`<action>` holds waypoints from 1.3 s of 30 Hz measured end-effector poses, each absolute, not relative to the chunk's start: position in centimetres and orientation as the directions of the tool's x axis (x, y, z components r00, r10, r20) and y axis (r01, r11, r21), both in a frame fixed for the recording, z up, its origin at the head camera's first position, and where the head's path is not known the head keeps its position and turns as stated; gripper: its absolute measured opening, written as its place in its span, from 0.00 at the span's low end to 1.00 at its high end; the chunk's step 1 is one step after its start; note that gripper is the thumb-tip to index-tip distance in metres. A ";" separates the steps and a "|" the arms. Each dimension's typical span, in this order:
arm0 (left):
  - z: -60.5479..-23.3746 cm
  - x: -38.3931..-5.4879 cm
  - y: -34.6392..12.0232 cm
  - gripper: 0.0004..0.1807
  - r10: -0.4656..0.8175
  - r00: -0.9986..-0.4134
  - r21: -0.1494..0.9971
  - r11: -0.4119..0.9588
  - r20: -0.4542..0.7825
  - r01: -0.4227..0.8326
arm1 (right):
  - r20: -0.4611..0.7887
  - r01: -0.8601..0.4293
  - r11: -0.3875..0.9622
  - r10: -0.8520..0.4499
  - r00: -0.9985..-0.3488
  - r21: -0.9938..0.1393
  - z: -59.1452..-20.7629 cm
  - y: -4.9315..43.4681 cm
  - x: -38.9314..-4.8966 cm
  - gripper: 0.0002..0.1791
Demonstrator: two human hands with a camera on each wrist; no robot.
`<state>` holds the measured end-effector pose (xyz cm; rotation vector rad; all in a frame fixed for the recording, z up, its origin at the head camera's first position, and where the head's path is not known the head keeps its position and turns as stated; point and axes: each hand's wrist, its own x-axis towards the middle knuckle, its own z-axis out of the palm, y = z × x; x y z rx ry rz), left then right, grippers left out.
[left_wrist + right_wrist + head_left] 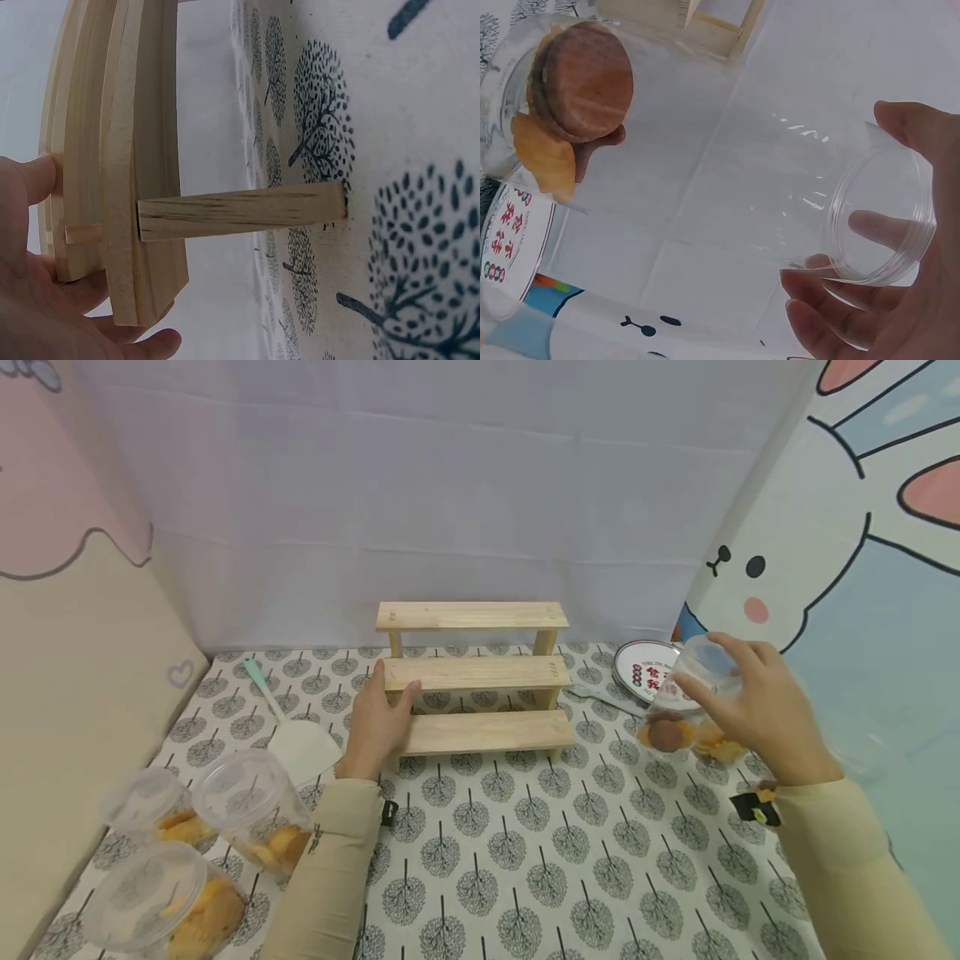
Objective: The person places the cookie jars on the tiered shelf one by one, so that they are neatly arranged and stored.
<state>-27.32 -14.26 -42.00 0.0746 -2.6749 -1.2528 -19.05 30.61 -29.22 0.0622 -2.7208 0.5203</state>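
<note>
At the bench's left edge, near the cream wall panel, three clear lidded jars of yellowish pieces stood close together, beside the left sleeve. Behind them a white turner lay flat, its green handle pointing toward the back edge. The left hand gripped the three-tier wooden rack, thumb and fingers about the middle board's left end. The rack stood upright near the backdrop; before it a broad span of tree-print cloth gave room between the forearms. To its right a silver utensil lay near a lettered plate at the back-right corner. The right hand held a tilted clear jar by its top end, brown and yellow pieces at its bottom, partly overlapping the plate in view and well apart from the rack.
</note>
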 end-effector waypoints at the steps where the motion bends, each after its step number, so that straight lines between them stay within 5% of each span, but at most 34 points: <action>1: -42.0 -27.3 -14.2 0.51 -0.123 -0.982 0.764 0.645 0.142 0.029 | 0.363 -0.118 0.928 0.020 -0.932 -0.354 -29.0 30.3 -19.3 0.42; 29: -42.3 -27.3 -13.9 0.50 -0.133 -0.982 0.764 0.645 0.133 0.016 | 0.447 -0.405 0.848 -0.232 -0.864 -0.342 -20.5 16.6 -28.3 0.42; 39: -42.0 -27.1 -13.9 0.50 -0.126 -0.981 0.767 0.640 0.149 0.034 | 0.407 -0.412 0.829 -0.251 -0.878 -0.378 -18.9 10.7 -32.5 0.44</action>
